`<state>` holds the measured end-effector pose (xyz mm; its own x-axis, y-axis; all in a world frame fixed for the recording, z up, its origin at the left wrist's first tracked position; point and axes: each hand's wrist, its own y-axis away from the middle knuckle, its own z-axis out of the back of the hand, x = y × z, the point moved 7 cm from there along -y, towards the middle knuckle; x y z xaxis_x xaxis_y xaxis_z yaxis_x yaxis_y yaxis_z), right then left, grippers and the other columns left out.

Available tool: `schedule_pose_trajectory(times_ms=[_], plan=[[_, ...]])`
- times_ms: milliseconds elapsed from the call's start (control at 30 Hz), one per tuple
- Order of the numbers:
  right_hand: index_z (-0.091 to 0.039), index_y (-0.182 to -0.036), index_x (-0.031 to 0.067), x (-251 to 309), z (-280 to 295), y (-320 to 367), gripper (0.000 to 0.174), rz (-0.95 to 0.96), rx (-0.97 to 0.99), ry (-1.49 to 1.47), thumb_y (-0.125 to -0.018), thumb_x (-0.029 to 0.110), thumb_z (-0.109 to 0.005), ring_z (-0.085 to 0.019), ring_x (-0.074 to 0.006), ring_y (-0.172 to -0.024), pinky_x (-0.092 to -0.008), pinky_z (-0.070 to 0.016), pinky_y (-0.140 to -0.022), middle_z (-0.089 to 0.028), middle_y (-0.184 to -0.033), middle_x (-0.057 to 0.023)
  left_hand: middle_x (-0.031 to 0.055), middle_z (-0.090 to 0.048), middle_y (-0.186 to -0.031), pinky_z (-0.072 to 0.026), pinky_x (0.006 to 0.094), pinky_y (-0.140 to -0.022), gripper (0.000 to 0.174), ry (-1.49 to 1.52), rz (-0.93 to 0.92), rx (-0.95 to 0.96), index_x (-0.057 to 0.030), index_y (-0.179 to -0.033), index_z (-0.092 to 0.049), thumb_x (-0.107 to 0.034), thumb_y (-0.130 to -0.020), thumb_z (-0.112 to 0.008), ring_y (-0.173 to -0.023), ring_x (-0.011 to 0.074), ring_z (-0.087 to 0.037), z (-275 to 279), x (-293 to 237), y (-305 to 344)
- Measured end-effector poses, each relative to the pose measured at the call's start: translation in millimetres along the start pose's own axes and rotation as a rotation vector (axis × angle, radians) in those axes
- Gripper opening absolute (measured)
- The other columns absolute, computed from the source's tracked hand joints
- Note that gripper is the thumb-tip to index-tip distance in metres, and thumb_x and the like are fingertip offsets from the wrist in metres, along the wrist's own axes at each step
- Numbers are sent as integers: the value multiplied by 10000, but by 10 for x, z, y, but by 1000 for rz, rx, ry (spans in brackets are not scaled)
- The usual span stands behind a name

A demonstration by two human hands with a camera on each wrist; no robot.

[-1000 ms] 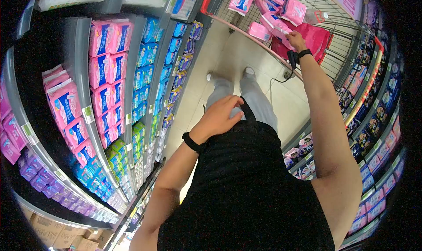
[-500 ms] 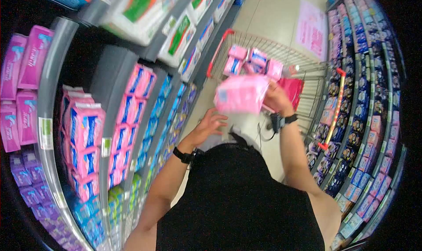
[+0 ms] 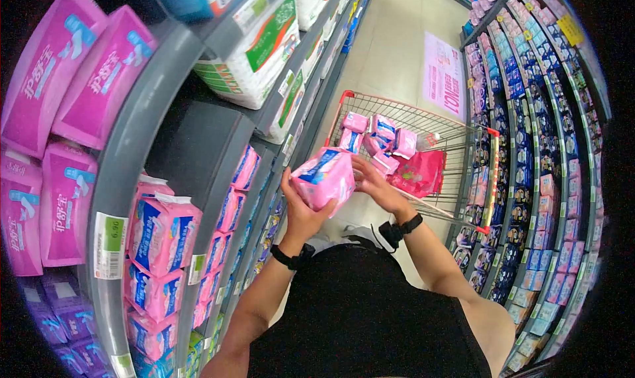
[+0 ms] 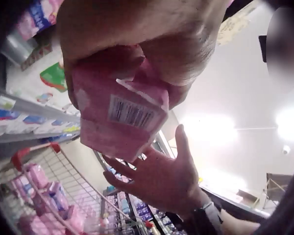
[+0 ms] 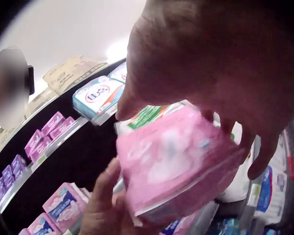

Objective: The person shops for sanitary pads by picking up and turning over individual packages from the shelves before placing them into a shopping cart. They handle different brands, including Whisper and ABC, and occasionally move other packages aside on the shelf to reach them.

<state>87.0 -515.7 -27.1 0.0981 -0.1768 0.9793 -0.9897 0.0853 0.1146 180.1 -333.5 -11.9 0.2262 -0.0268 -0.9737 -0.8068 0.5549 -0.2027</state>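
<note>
A pink packet with a blue label (image 3: 325, 179) is held up in front of the body, gripped from its left side by the left hand (image 3: 303, 214), fingers and thumb round it. The right hand (image 3: 383, 191) is at the packet's right side, fingers extended. In the left wrist view the packet's barcode face (image 4: 122, 117) shows under the left hand (image 4: 142, 39), and the right hand (image 4: 161, 181) is spread beside it. In the right wrist view the right hand (image 5: 215, 73) arches over the packet (image 5: 176, 161), while the left hand's fingers (image 5: 105, 196) support the other side.
A wire shopping cart (image 3: 456, 138) with several pink packets (image 3: 381, 132) and a red bag (image 3: 423, 173) stands ahead. Shelves of pink packets (image 3: 156, 239) and magenta packs (image 3: 69, 203) are close on the left; a stocked shelf (image 3: 529, 179) runs along the right.
The right hand has brought the packet from the cart over to the left hand, which now grips it. The right hand's fingers have straightened. The view has shifted, with the left shelves appearing nearer.
</note>
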Motion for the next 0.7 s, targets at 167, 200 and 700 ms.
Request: schedule_pose_trajectory(times_ms=[167, 200, 700], plan=[[-281, -1565, 65, -164, -486, -314, 1175, -118, 106, -410, -692, 585, -870, -440, -240, -1398, -411, -337, -1174, -441, -1531, -100, 175, -502, -1302, -467, 393, -963, 1016, 46, -2, 230, -37, -1521, -182, -311, -784, -824, -1154, 293, -559, 297, -178, 23], [-324, -1554, 77, -223, -523, -316, 1166, -193, 184, -512, -657, 552, -900, -474, -242, -1374, -410, -347, -1177, -482, -1506, -105, 148, -518, -1270, -468, 389, -951, 954, -36, 4, 202, -37, -1495, -255, -310, -784, -828, -1139, 281, -560, 396, -148, 42], [-327, -1511, -29, 252, -1124, -1292, 756, -41, 747, 11, -991, 446, -603, -513, -208, -1297, -339, -397, -1094, -519, -1436, -141, 112, -549, -1345, -483, 354, -1035, 775, 429, 282, -482, -18, -1457, -337, -76, -842, -804, -1230, 201, -559, 878, 4, 601]])
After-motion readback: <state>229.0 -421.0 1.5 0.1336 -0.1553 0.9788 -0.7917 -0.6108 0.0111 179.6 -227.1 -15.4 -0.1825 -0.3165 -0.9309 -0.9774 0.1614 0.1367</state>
